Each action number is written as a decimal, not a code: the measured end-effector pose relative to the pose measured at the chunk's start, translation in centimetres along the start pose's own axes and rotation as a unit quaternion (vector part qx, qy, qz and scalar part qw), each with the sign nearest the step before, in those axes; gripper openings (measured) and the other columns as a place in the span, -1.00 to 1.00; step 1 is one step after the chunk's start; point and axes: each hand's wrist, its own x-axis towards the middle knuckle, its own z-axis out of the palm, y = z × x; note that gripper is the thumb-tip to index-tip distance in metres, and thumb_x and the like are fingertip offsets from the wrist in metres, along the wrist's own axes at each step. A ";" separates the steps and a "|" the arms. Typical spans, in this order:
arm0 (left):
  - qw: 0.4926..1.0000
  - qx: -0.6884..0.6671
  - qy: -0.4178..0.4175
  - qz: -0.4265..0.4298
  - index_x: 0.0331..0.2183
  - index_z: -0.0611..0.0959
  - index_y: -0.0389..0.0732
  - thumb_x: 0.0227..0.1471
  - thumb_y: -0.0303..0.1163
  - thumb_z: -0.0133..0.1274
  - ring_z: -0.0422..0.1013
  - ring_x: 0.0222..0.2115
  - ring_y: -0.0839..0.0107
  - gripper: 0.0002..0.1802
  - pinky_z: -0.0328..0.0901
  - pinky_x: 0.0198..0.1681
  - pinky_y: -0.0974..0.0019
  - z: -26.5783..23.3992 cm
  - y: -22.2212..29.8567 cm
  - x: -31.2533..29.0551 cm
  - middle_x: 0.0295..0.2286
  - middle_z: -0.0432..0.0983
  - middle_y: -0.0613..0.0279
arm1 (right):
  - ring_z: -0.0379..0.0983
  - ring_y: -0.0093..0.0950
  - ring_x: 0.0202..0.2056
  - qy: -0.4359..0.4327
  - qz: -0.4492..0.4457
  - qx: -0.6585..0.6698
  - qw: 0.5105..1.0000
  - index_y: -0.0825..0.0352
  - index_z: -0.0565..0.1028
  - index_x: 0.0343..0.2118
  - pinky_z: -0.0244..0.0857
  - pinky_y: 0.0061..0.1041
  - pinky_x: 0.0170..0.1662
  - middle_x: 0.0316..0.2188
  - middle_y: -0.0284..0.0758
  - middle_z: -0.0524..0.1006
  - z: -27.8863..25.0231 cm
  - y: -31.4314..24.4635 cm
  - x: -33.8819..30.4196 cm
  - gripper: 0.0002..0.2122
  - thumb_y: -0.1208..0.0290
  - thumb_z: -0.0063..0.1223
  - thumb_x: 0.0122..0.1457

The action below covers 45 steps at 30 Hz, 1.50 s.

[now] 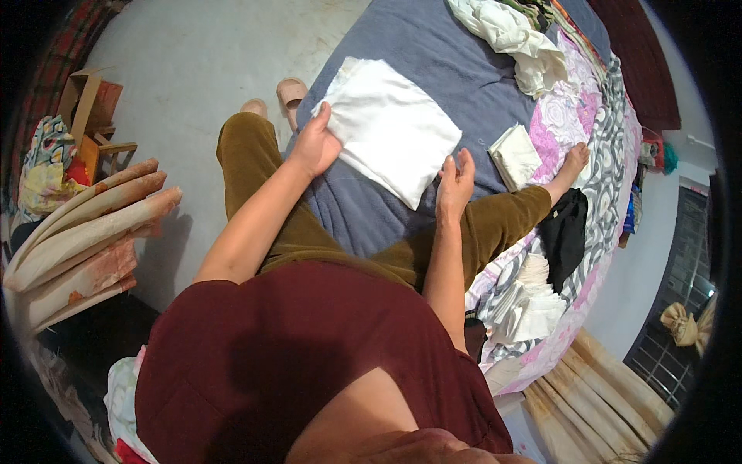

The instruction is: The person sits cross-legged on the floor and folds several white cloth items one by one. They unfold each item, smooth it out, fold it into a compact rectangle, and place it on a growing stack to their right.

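A folded white cloth (398, 124) lies in front of me on the blue-grey bed cover (348, 209), its upper left edge frayed. At its left edge is my left hand (315, 147), with the thumb up and the other fingers partly hidden by the fabric, closed on that side. My right hand (454, 189) is beside the cloth's right edge, fingers apart and pointing away from me; it looks open. Further right, a smaller folded cream cloth (515, 157) rests near my outstretched leg.
A crumpled white cloth (514, 39) lies at the bed's far end. To the right are a black garment (566, 236) and a stack of folded white cloths (527, 305). Slippers (291, 94) stand on the floor (185, 69), and a wooden stool (104, 151) stands further left.
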 end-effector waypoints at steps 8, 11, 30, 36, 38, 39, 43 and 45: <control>0.994 0.004 0.107 0.026 0.17 0.16 -0.31 0.22 -0.37 -0.11 0.25 0.09 0.16 -0.44 0.21 0.14 0.06 -3.2 0.5 -1.5 0.09 0.24 -0.02 | 0.47 -0.38 -0.19 0.018 0.064 -0.084 0.994 0.48 0.26 0.10 0.34 -0.42 -0.11 -0.04 -0.07 0.45 0.7 0.9 -0.4 -0.47 0.24 0.05 0.16; 0.975 0.092 0.203 0.020 0.19 0.16 -0.26 0.12 -0.59 -0.04 0.34 0.01 0.14 -0.38 0.35 0.00 0.06 -3.6 0.7 -0.6 0.05 0.28 -0.05 | 0.45 -0.44 -0.31 -0.027 0.183 -0.055 0.981 0.45 0.27 0.02 0.43 -0.46 -0.36 -0.18 -0.13 0.46 0.3 1.1 0.0 -0.49 0.18 0.11 0.14; 0.709 0.576 0.341 0.222 0.18 0.15 -0.31 -0.11 -0.68 0.05 0.31 0.00 0.09 -0.20 0.27 0.03 0.17 -1.9 0.2 -1.1 -0.02 0.35 -0.08 | 0.45 -0.50 -0.49 -0.211 0.216 -0.003 0.953 0.46 0.36 -0.23 0.34 -0.54 -0.52 -0.45 -0.22 0.52 -1.8 1.0 -2.2 -0.61 0.44 0.29 -0.08; 0.494 0.798 0.029 0.345 0.11 0.34 -0.26 -0.05 -0.39 0.10 0.12 0.14 -0.07 -0.35 0.01 0.21 0.01 2.6 -4.8 2.0 0.10 0.23 -0.03 | 0.41 -0.53 -0.50 -0.145 0.245 -0.005 0.959 0.45 0.46 -0.39 0.31 -0.54 -0.47 -0.52 -0.26 0.51 -0.6 1.4 -0.2 -0.65 0.19 0.21 0.04; 0.407 0.860 0.000 0.308 0.15 0.29 -0.22 0.04 -0.23 0.04 -0.01 0.21 -0.04 -0.34 -0.14 0.25 -0.03 3.1 -6.8 3.3 0.16 0.14 -0.04 | 0.40 -0.54 -0.49 -0.088 0.224 0.014 0.970 0.44 0.50 -0.43 0.28 -0.55 -0.40 -0.51 -0.28 0.53 0.4 2.6 0.7 -0.67 0.18 0.17 0.08; 0.378 0.881 -0.012 0.283 0.17 0.27 -0.20 0.07 -0.18 0.00 -0.08 0.24 -0.02 -0.33 -0.21 0.27 -0.03 3.0 -7.3 4.1 0.18 0.10 -0.06 | 0.40 -0.54 -0.47 -0.058 0.180 0.015 0.982 0.44 0.50 -0.43 0.28 -0.55 -0.39 -0.50 -0.28 0.53 1.1 3.8 0.9 -0.67 0.18 0.15 0.10; 0.327 0.925 -0.014 0.195 0.23 0.18 -0.17 0.15 -0.04 -0.16 -0.24 0.29 -0.01 -0.30 -0.35 0.30 -0.05 1.4 -8.1 5.1 0.24 -0.06 -0.08 | 0.43 -0.57 -0.36 -0.018 0.069 0.101 0.992 0.44 0.50 -0.28 0.30 -0.59 -0.27 -0.36 -0.31 0.56 2.2 4.4 1.1 -0.77 0.32 0.01 0.20; 0.357 0.912 -0.026 0.200 0.23 0.16 -0.17 0.16 -0.02 -0.19 -0.25 0.29 -0.02 -0.29 -0.36 0.30 -0.05 3.1 -8.2 4.8 0.25 -0.07 -0.08 | 0.44 -0.58 -0.33 -0.020 0.061 0.319 0.946 0.45 0.49 -0.20 0.31 -0.60 -0.24 -0.30 -0.31 0.56 1.9 2.7 0.1 -0.78 0.40 -0.04 0.23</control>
